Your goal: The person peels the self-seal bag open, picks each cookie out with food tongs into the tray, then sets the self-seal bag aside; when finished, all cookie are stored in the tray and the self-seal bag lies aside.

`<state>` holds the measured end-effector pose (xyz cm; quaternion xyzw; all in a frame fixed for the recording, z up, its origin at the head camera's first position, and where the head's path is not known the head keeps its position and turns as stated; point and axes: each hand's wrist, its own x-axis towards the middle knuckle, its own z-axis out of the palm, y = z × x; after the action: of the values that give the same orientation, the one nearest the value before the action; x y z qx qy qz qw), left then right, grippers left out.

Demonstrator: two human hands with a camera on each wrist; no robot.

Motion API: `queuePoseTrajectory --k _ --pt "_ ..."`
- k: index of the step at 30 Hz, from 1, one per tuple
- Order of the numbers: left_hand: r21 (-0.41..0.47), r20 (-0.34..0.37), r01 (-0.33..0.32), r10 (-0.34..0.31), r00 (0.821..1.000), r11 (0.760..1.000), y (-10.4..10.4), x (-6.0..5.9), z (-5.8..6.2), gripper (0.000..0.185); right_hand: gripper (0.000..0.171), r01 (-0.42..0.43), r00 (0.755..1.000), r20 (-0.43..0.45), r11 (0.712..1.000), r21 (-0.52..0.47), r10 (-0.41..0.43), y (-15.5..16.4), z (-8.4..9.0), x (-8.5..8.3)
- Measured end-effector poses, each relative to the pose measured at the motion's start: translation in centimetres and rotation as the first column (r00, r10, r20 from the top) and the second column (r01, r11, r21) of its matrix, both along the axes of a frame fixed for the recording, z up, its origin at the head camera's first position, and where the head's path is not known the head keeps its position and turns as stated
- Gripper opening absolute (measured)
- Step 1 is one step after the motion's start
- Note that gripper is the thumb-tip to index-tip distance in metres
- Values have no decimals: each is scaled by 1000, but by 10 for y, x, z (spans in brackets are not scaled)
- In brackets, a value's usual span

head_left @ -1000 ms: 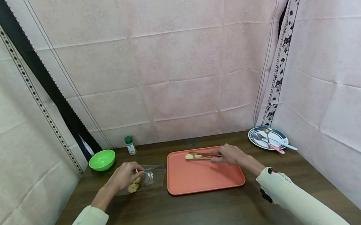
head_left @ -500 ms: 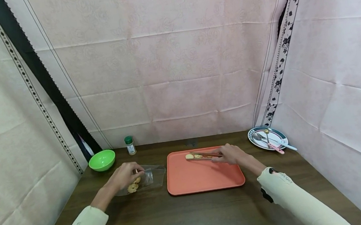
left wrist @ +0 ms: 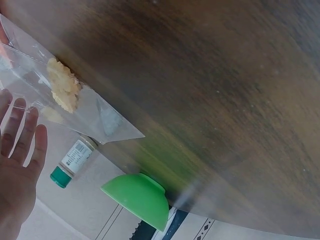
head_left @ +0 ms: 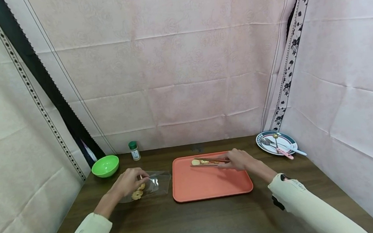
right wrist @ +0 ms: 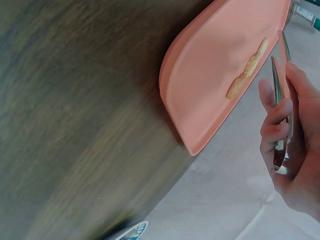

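My left hand (head_left: 132, 181) pinches the edge of a clear plastic bag (head_left: 161, 178) on the table. Several pale, scalloped cookies (left wrist: 64, 86) lie inside the bag; in the left wrist view the fingers reach its edge, the thumb out of sight. Over the orange tray (head_left: 212, 187), my right hand (head_left: 236, 160) grips metal tongs (right wrist: 279, 157) around their sides. In the head view the tongs' two arms lie on either side of a short row of cookies (head_left: 195, 162) on the tray. The right wrist view shows these cookies (right wrist: 247, 70) near the tray's far edge, the tongs' tips apart.
At the back left stand a green bowl (head_left: 105, 166) and a green-capped shaker bottle (head_left: 134, 151). A blue-rimmed plate (head_left: 262, 137) with a fork and other cutlery sits at the back right. Pale cloth walls (head_left: 198, 93) enclose the table's (head_left: 194, 222) back and sides.
The right forearm has shifted slightly to the right, while the tongs stay around the cookies with only a slight movement. The left hand and the bag hold still.
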<state>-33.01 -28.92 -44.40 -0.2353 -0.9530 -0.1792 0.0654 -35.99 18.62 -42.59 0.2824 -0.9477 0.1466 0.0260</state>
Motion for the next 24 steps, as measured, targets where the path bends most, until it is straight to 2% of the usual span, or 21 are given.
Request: queuePoseTrajectory --k 5,13,19,24 --pt "-4 12 -15 15 1000 1000 0 0 1 9 42 -72 997 23 997 -35 73 -8 2 7" --pt "0 11 -31 31 999 1000 0 0 1 10 41 -193 981 -34 981 -31 192 -29 4 17" --pt "-10 -10 -27 27 1000 1000 0 1 1 10 41 -236 969 -68 972 -2 236 -45 2 22" --pt "-5 -17 -23 23 1000 1000 1 2 3 9 44 -256 967 -13 967 4 256 -61 0 25"
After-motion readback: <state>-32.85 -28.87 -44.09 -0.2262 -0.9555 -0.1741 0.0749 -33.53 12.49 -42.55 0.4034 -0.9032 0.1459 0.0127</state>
